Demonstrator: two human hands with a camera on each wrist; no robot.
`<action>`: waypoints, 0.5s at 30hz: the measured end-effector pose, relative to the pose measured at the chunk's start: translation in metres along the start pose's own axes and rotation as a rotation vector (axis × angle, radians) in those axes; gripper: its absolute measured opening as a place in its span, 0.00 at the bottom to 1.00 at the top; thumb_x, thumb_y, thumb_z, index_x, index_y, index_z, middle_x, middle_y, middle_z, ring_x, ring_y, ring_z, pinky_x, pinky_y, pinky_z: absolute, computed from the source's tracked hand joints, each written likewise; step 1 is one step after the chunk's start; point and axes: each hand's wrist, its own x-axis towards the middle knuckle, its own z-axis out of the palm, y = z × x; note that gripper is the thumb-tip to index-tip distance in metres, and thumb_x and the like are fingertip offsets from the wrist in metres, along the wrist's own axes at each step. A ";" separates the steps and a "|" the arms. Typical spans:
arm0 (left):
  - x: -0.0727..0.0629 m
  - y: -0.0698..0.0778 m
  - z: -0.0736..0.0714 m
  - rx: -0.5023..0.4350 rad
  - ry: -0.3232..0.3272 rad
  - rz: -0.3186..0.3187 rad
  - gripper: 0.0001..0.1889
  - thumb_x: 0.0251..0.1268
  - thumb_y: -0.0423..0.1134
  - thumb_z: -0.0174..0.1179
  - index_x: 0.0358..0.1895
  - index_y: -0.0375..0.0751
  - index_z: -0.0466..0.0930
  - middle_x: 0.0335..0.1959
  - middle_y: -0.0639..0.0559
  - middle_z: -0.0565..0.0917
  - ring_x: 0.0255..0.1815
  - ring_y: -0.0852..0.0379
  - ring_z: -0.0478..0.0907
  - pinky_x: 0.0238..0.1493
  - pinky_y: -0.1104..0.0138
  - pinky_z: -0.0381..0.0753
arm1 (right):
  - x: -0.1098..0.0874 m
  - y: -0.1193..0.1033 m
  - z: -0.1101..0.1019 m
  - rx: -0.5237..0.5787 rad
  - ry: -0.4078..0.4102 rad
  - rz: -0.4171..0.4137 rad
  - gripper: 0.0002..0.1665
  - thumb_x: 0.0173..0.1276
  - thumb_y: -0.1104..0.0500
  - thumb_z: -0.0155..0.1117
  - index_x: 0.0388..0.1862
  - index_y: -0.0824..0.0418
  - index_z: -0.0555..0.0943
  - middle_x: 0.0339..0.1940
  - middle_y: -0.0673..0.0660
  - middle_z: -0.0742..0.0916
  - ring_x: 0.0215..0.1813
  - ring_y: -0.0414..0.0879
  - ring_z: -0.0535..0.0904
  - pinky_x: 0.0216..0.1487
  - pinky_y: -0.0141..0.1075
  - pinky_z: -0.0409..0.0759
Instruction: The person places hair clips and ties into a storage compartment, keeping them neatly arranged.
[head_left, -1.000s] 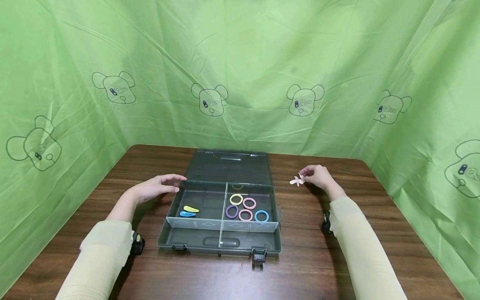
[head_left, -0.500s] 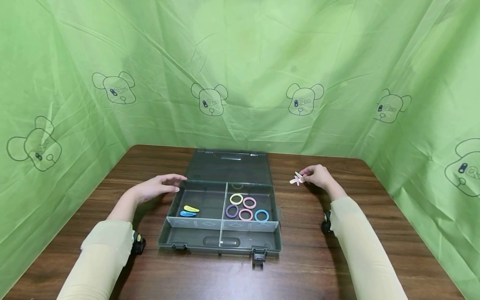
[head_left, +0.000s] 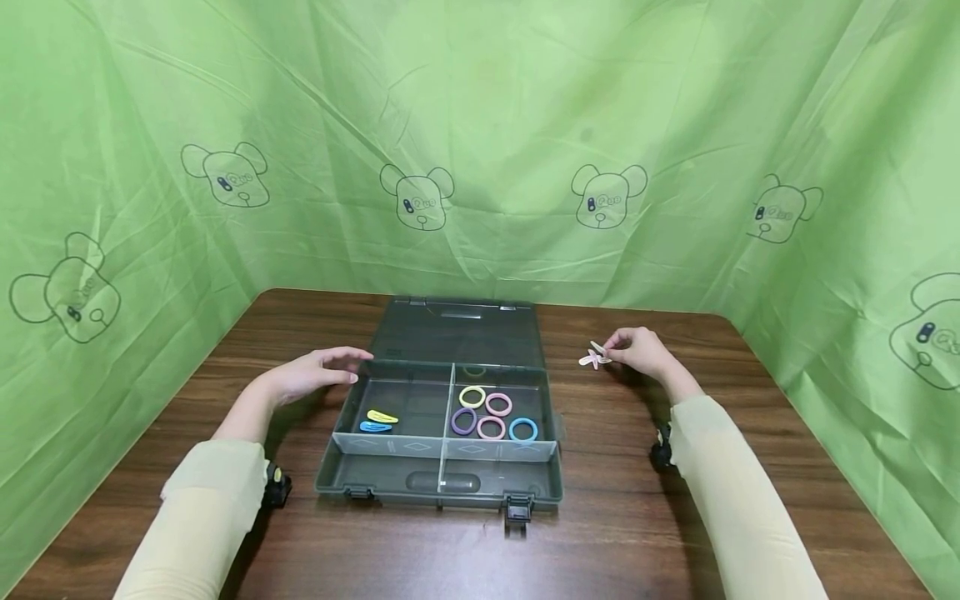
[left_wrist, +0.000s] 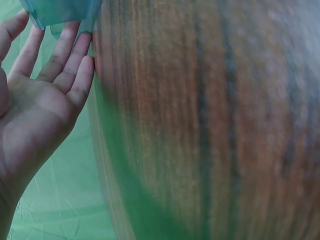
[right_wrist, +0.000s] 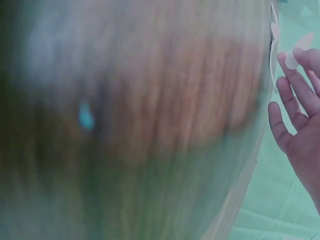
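Note:
At the right of the table my right hand (head_left: 640, 350) pinches a pale hair clip (right_wrist: 302, 46) between thumb and fingertip, its other fingers loosely bent. Just below it lie several white and pinkish hair clips (head_left: 590, 360), overlapping; their exact number is hard to make out. My left hand (head_left: 311, 375) is at the left side of a dark see-through divided box (head_left: 438, 502), fingers fairly straight and touching or very near its wall. Inside the box are a yellow snap clip (head_left: 382, 417) and a blue snap clip (head_left: 375, 427) in the left compartment.
The right compartment holds several hair ties, among them a blue hair tie (head_left: 523, 430) and a purple hair tie (head_left: 463, 421). Behind the box its lid (head_left: 457, 333) lies folded back. A latch (head_left: 517, 510) sticks out in front. Green cloth (head_left: 510, 100) surrounds the wooden table (head_left: 600, 542).
The clip in my right hand has come up slightly off the pile, and the right forearm has shifted a little to the right. My left hand and the box stay put.

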 end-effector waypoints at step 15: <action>-0.002 0.003 0.001 -0.006 -0.003 0.000 0.26 0.66 0.43 0.58 0.66 0.45 0.66 0.68 0.40 0.65 0.69 0.41 0.58 0.65 0.49 0.59 | -0.008 -0.007 -0.007 0.098 0.008 -0.046 0.07 0.59 0.57 0.70 0.32 0.59 0.84 0.31 0.56 0.87 0.33 0.39 0.78 0.40 0.34 0.71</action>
